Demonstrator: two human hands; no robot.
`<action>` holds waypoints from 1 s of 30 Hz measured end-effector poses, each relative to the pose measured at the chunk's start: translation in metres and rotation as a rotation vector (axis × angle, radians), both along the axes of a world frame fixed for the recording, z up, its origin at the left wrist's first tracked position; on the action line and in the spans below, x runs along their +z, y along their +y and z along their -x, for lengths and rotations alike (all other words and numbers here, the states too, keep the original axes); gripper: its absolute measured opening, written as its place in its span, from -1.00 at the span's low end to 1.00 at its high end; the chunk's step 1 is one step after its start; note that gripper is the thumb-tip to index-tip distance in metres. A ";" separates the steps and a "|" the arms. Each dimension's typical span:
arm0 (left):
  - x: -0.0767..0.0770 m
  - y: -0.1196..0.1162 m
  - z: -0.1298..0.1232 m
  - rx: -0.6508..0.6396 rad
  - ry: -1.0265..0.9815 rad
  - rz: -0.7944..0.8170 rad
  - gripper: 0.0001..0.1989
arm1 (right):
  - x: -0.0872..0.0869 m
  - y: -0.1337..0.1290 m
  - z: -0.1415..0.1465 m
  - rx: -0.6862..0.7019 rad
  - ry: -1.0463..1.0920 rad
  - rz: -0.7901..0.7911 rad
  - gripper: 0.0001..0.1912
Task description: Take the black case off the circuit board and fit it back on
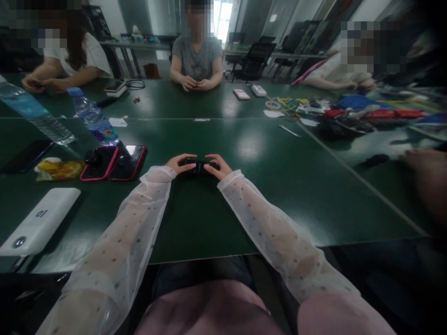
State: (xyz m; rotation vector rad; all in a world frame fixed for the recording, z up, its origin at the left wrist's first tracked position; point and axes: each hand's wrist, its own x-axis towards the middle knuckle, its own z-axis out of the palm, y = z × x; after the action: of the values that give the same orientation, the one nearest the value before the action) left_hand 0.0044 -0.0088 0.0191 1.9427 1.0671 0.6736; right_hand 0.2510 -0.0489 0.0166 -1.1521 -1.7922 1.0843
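Note:
A small black device sits low over the green tabletop in front of me, held at both ends. My left hand grips its left end, the thumb lying across the top. On the opposite end my right hand has the same hold, its thumb pointing inward. I cannot make out exactly what kind of device it is. Sheer white sleeves with dark dots cover both forearms. Left of my hands lie a red-edged phone and a pink case with a small black round object on it.
A white power bank, a yellow packet and two bottles, one blue-capped, stand or lie at left. Cables and tools pile up at right. A pen-like rod lies ahead. Several people sit around the green table.

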 end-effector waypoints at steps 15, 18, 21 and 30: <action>0.000 -0.004 -0.004 -0.011 -0.079 -0.008 -0.38 | -0.001 0.002 0.005 0.038 0.072 0.032 -0.49; -0.001 -0.006 -0.003 -0.021 -0.088 -0.008 -0.35 | 0.000 0.000 0.007 0.020 0.059 0.007 -0.50; 0.000 -0.007 -0.003 -0.012 -0.083 0.007 -0.35 | 0.003 -0.002 0.007 0.013 0.051 0.000 -0.49; -0.002 -0.004 -0.002 0.001 -0.088 0.004 -0.37 | 0.000 0.001 0.006 0.018 0.020 -0.031 -0.48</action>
State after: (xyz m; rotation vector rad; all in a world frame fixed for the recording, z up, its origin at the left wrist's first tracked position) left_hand 0.0062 -0.0129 0.0168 1.8914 1.0146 0.7504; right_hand 0.2448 -0.0480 0.0162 -1.1049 -1.8010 1.0715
